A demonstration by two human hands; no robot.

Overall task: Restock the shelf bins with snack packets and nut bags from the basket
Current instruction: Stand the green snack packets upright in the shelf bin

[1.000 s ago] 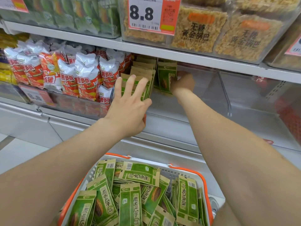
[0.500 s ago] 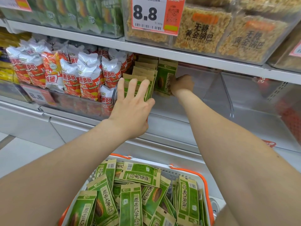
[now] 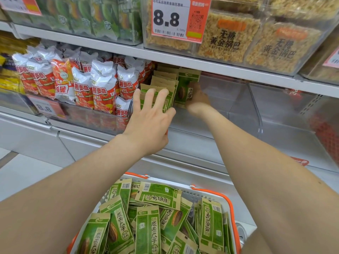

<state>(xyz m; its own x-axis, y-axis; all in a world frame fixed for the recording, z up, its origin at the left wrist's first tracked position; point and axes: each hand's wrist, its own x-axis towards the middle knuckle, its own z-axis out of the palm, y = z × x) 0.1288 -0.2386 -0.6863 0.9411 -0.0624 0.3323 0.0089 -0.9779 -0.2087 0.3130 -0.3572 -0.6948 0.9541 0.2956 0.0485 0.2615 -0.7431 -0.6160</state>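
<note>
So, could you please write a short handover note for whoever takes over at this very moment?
Left hand: open, fingers pressing the front of the row of green packets in the clear bin.
Right hand: grips one packet upright beside the row.
Done: one row stands at the bin's left end.
Left: the basket holds many more packets; the bin's right part is bare.

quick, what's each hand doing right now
Left hand: open, fingers flat against the front row of green packets.
Right hand: closed, gripping one upright green packet.
</note>
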